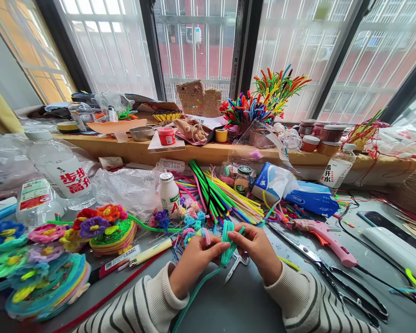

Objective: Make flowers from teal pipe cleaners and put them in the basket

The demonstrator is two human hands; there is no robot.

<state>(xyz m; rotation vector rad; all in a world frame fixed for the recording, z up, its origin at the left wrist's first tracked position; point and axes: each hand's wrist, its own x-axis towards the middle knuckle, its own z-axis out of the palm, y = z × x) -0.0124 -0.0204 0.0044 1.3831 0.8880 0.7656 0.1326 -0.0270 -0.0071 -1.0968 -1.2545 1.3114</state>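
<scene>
A pink glue gun [323,234] lies just in front of the blue tissue pack [310,200]. Left of the pack are loose pipe cleaners [225,196], then a white bottle [168,194].

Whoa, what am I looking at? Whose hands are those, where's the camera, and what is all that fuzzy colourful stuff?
There is no machine here, just a person with two bare hands. The camera sits on that person's head and looks forward and down, so you see what they see. The striped sleeves are theirs too. The left hand and the right hand both pinch a teal pipe cleaner, a bendy fuzzy wire, looped at the top. On the grey table behind it lies a pile of pipe cleaners in many colours. At the left are flowers coiled from them. At the right lie a pink glue gun and black scissors.
</scene>
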